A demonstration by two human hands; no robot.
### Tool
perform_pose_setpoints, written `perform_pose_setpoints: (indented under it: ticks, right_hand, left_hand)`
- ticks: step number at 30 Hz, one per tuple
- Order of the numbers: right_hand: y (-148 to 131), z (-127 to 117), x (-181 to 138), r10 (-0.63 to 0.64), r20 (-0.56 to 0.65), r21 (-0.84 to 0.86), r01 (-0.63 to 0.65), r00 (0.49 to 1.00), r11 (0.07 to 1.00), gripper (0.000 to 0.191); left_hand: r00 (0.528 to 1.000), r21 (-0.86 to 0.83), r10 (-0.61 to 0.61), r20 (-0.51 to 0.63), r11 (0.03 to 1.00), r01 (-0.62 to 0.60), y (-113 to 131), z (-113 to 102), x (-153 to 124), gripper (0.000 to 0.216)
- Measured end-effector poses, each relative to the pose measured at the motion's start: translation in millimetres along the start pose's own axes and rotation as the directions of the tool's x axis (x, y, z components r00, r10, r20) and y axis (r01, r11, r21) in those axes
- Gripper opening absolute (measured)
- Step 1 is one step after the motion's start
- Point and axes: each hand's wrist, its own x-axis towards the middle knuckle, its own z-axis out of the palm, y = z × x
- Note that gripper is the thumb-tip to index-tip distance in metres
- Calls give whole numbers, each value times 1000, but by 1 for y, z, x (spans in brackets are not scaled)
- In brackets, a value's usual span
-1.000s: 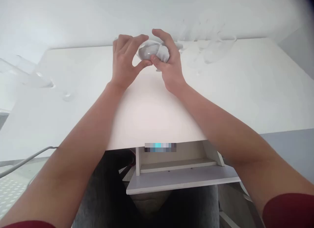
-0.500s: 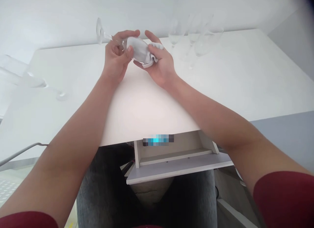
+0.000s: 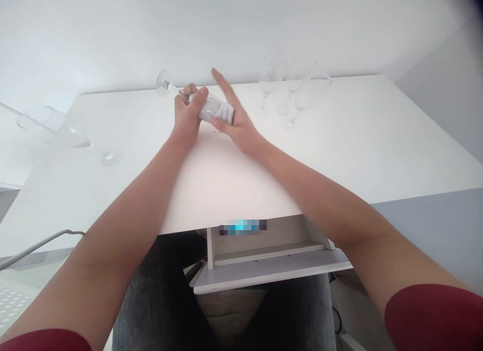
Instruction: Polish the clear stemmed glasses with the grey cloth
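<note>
A clear stemmed wine glass [image 3: 206,108] is held sideways above the white table, its foot pointing left and its bowl to the right. My left hand [image 3: 188,112] is closed around the glass where the stem meets the bowl, thumb on the bowl. A light grey cloth [image 3: 225,112] is tucked in and over the bowl's mouth. My right hand [image 3: 241,127] grips the cloth and rim with the thumb in front, while its index finger sticks up and away. The other right fingers are partly hidden.
Several clear wine glasses [image 3: 290,91] stand at the back right of the white table [image 3: 377,139]. Another glass [image 3: 71,134] is on the left. An open drawer [image 3: 264,270] juts out over my lap. A grey cable [image 3: 45,245] runs at the left edge.
The view has tilted, so table and glasses sit lower in the picture. My right hand has turned around the bowl with the cloth, and its index finger now points up and outward.
</note>
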Motion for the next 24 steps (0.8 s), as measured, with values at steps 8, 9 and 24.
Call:
perform_pose_setpoints:
  ticks: [8,9,24]
  right_hand:
    - [11,-8,5,65,-175,14,-64,982,998,80]
    - [9,-9,4,57,-165,6,-57,985,998,78]
    - [3,-6,2,41,-154,13,-40,987,999,86]
  left_hand:
    - [967,30,85,241,995,-95,15,-1,-1,72]
    - [974,60,85,209,993,-100,13,-2,-1,73]
    - [989,53,100,114,993,-106,3,2,0,66]
